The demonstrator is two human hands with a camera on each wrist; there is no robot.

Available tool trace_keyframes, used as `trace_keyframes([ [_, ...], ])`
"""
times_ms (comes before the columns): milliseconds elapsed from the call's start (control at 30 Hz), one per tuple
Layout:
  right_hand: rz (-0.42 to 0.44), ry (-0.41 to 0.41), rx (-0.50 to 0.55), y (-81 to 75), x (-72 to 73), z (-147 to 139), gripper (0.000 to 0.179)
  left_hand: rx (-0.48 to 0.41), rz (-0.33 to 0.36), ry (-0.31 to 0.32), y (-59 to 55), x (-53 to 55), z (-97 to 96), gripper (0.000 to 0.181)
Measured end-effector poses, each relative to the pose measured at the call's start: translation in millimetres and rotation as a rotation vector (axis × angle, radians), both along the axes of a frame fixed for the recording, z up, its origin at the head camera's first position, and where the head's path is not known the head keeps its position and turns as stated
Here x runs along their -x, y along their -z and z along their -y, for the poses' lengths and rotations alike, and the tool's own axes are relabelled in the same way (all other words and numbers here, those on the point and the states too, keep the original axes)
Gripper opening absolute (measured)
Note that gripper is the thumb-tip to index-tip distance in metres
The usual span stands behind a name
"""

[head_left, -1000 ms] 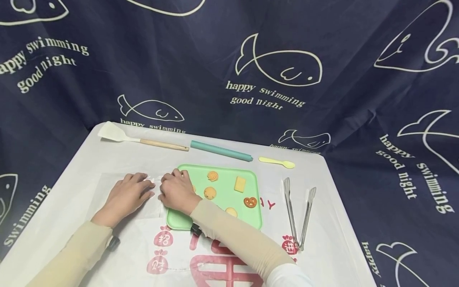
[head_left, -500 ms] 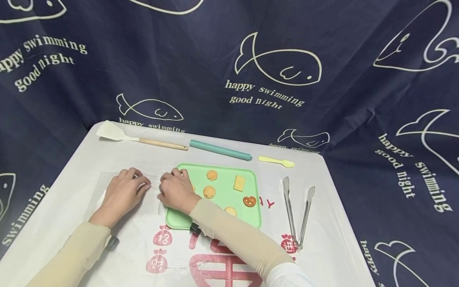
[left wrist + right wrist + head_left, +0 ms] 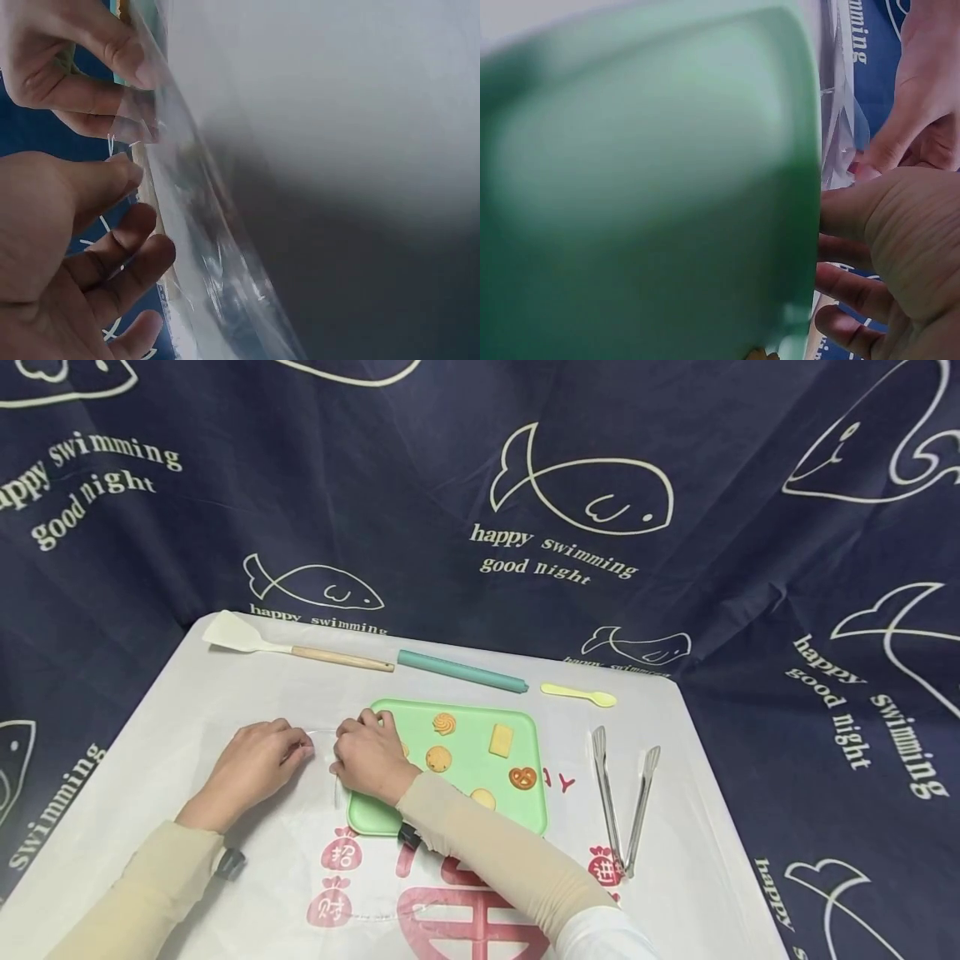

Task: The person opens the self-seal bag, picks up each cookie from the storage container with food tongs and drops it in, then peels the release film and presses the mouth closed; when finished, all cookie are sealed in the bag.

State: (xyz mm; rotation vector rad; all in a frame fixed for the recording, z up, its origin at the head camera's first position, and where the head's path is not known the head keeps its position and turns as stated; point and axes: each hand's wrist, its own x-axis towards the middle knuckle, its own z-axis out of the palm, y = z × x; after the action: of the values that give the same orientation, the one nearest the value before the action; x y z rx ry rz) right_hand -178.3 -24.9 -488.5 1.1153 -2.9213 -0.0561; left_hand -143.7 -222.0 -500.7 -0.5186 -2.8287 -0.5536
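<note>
A clear plastic bag (image 3: 217,240) lies flat at the tray's left side, its open-looking edge lifted between my two hands. My left hand (image 3: 251,768) pinches that edge between thumb and index finger, the other fingers loosely bent. Close beside it, my right hand (image 3: 372,760) pinches the bag too; in the left wrist view the film shows between its thumb and fingers (image 3: 90,97). The right hand overlaps the left rim of a light green tray (image 3: 525,818). On the tray are a swirl cookie (image 3: 444,724), a round cookie (image 3: 438,758), a rectangular biscuit (image 3: 501,740) and a pretzel (image 3: 522,777).
Along the table's back edge lie a white spatula with wooden handle (image 3: 341,658), a teal rod (image 3: 461,671) and a yellow spoon (image 3: 577,694). Metal tongs (image 3: 611,802) lie spread at the right. The white tablecloth (image 3: 255,910) bears red prints.
My left hand has drawn slightly away from the right and its fingers have closed to a pinch, raising the bag's edge. The right hand and the tray have stayed put.
</note>
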Motion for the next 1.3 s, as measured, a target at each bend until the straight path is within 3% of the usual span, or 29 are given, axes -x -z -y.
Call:
trace_keyframes([
  [200,0.001,0.006,-0.009,-0.7,-0.2,0.1,0.021,-0.017,0.023,0.031,-1.7,1.3,-0.3,0.019],
  [467,0.008,0.003,-0.01,-0.3,-0.5,-0.1,0.018,-0.087,0.074,0.031,-1.4,4.1,-3.9,0.02],
  [667,0.005,-0.008,-0.017,-1.9,-0.2,-0.2,0.018,0.037,0.053,-0.004,0.0,3.2,-4.3,0.031],
  [867,0.012,-0.008,-0.024,-3.0,-1.2,-0.3,0.018,0.112,0.171,0.007,-1.0,0.5,-3.0,0.048],
  [1033,0.02,-0.003,-0.024,-3.2,-0.3,-0.2,0.018,0.093,0.178,-0.006,-1.9,-0.4,-1.8,0.041],
  [1300,0.01,-0.004,-0.022,-1.7,-0.5,-0.4,0.018,0.077,0.13,-0.051,-0.6,-2.6,0.2,0.013],
])
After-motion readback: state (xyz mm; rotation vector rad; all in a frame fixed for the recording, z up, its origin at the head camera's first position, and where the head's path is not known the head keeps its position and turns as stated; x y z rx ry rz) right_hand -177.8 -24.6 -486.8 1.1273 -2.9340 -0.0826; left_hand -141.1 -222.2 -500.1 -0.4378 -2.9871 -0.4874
